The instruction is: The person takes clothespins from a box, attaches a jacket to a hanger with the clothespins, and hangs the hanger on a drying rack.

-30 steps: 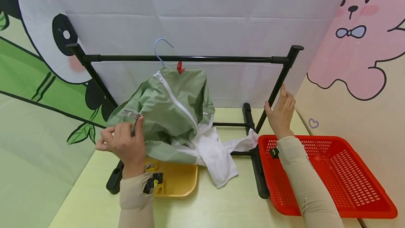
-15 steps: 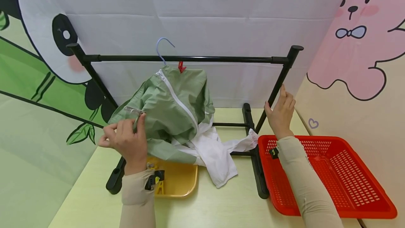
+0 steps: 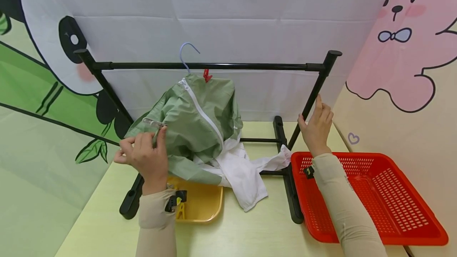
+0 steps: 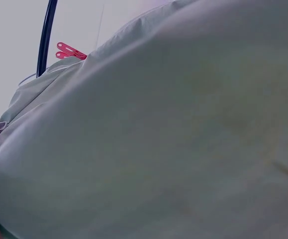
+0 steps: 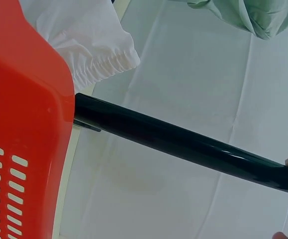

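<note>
A green zip-up jacket (image 3: 194,118) hangs on a blue-hooked hanger (image 3: 183,52) at the black rack (image 3: 210,66). My left hand (image 3: 148,162) pinches a clear clothespin (image 3: 154,123) against the jacket's left side; whether cloth sits in its jaws I cannot tell. In the left wrist view, green cloth covers most of the frame, and only part of the hand shows. A red clothespin (image 3: 206,75) sits at the jacket's collar. My right hand (image 3: 317,128) rests on the rack's right post (image 5: 183,142), thumb touching it and fingers extended.
White clothing (image 3: 244,177) lies under the jacket's hem, with a sleeve reaching right toward the red basket (image 3: 403,156). A yellow tray (image 3: 203,205) with several clothespins stands below the left forearm. A pale sheet (image 3: 228,3) hangs behind the rack.
The left hand has moved slightly right and up with the clear clothespin. The hanger hook and red clothespin have slid a little to the right. The right hand stays put.
</note>
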`<state>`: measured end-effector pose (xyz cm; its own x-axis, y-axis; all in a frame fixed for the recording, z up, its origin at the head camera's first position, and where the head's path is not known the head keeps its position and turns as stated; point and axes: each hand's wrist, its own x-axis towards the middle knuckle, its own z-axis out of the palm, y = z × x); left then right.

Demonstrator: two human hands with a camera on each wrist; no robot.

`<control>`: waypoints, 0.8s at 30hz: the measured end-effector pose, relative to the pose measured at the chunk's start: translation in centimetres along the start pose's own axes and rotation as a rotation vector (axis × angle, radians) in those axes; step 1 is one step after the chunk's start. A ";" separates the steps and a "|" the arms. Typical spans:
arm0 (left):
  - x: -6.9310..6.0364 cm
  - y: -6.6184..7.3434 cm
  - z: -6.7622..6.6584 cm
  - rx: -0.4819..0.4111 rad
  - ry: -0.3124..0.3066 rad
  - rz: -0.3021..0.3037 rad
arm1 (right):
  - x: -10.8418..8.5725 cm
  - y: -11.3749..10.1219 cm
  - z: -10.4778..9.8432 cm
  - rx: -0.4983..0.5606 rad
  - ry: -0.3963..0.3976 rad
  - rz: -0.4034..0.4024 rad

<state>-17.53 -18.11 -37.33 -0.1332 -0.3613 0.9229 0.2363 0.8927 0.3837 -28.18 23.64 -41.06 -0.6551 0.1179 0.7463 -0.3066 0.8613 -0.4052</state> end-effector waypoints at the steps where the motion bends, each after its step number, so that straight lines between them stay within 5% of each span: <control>1: 0.0 0.0 0.0 0.001 -0.002 -0.001 | 0.0 0.0 0.0 -0.001 0.001 -0.001; 24: -0.3 0.0 0.0 0.003 -0.020 0.005 | -0.1 -0.2 0.2 -0.005 0.017 -0.007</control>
<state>-17.55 -18.03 -37.59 -0.1509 -0.3520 0.9238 0.2337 0.8953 0.3793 -28.27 23.38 -41.17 -0.6407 0.1202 0.7583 -0.3075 0.8648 -0.3970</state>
